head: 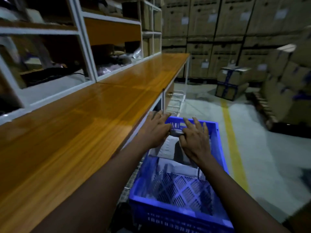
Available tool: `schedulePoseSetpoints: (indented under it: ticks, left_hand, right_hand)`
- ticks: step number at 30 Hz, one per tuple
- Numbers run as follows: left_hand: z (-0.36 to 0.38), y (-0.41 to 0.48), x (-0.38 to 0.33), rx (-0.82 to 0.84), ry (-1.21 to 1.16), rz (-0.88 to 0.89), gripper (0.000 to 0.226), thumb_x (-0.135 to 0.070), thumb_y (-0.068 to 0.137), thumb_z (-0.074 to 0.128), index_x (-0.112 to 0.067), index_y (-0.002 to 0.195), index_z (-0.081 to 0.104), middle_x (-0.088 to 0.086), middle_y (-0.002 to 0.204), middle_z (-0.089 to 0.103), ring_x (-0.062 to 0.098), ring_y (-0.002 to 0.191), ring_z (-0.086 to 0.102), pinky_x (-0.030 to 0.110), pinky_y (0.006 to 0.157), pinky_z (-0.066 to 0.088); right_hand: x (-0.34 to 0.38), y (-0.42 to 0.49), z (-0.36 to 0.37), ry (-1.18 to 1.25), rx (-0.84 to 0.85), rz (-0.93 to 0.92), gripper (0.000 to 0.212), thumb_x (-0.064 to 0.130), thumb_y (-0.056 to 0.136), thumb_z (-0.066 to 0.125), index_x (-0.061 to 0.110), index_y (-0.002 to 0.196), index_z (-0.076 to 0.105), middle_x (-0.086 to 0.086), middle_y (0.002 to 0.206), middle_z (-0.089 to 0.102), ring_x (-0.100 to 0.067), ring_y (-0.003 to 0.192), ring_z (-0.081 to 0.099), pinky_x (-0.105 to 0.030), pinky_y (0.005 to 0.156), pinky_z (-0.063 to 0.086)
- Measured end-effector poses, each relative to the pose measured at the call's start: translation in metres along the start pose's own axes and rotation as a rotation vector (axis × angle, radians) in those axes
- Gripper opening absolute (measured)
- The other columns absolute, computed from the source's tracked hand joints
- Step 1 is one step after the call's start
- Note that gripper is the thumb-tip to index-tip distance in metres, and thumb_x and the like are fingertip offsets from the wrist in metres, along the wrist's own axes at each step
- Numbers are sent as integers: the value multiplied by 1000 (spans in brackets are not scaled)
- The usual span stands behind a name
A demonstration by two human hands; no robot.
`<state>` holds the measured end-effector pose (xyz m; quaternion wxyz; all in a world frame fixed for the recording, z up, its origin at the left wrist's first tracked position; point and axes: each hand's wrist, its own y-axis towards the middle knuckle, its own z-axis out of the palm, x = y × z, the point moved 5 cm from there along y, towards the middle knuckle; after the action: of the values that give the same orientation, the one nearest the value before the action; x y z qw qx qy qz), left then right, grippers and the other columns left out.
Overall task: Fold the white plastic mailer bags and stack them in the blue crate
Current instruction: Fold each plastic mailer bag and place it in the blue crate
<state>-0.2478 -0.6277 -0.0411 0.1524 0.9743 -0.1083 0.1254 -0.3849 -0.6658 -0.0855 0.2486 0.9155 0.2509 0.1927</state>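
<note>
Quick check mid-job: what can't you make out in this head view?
Head view only:
- Small grey item between left hand and right hand: blurred, fingers cover it; grip unclear.
- White plastic mailer bags in blue plastic crate: count hidden by forearms.
- Crate's near wall: cut off by bottom edge.
- White shelf unit contents: dark, blurred.

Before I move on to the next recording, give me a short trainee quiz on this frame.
1. True or false: the blue crate stands on the wooden counter.
2. What lies in the crate below the left hand and the right hand? A) white bags B) bottles C) shoes
3. Fill in: the line painted on the floor to the right of the crate is ____.
Key: 1 false, it stands beside the counter and lower down; 2 A; 3 yellow.
</note>
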Motion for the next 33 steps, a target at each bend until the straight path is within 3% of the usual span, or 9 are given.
schedulePoseSetpoints:
  ticks: [3,6,13,15,19,22,24,28,33]
  left_hand:
    - [53,14,-18,136,-83,18,27,-35,99,49,-22,119,61,9,163,16,32,150,11,60,117,11]
    - [110,22,-34,242,-145,19,27,-35,99,51,-22,119,62,8,164,15,32,150,9,61,116,9]
    - [198,42,-62,336,-206,15,29,-35,100,52,-18,122,61,7,164,13,34,150,6,62,116,5]
    - [212,49,-67,337,-213,25,31,-36,99,53,-19,124,61,6,164,12,33,150,6,61,116,5]
    - [228,54,-70,339,-243,22,31,-33,100,52,-17,126,60,7,164,11,33,151,5,60,117,3]
    - [235,51,-67,294,-269,10,33,-32,100,52,-17,129,54,9,164,11,32,150,6,60,117,5]
    - [242,48,-64,295,-291,3,54,-43,95,57,-19,141,41,7,165,6,31,151,2,61,117,4]
    - [260,43,-65,395,-165,104,122,-69,72,70,-23,157,-4,8,163,-19,37,149,-14,68,111,-7]
    - [267,44,-65,407,-22,106,140,-70,63,76,-21,154,-20,12,160,-28,41,147,-20,71,109,-9]
  right_hand:
    - [-29,-11,43,-29,190,33,50,38,84,27,12,83,71,-4,153,44,-34,145,31,-60,115,19]
    - [-57,-25,89,-89,439,77,38,34,98,38,17,108,70,3,163,24,-26,151,13,-54,119,11]
    - [-103,-44,146,-203,627,126,41,42,101,40,19,129,59,-3,166,10,-31,151,10,-58,118,13]
    - [-113,-45,155,-200,647,158,52,53,95,50,22,137,47,-7,167,-1,-34,151,5,-58,118,12]
    - [-120,-50,172,-255,772,156,109,62,77,72,33,157,4,-11,163,-22,-40,150,-11,-66,115,6]
    - [-121,-49,178,-291,777,163,116,58,78,73,35,156,-10,-11,163,-23,-40,150,-15,-67,114,2]
    - [-120,-48,178,-299,735,177,110,51,84,71,33,156,-10,-11,164,-20,-38,150,-13,-65,115,3]
    - [-121,-47,178,-301,700,215,106,46,87,69,27,157,-7,-11,164,-16,-35,151,-10,-62,118,7]
    - [-126,-53,188,-315,801,231,131,55,72,79,34,154,-21,-13,159,-31,-40,148,-22,-65,117,-1]
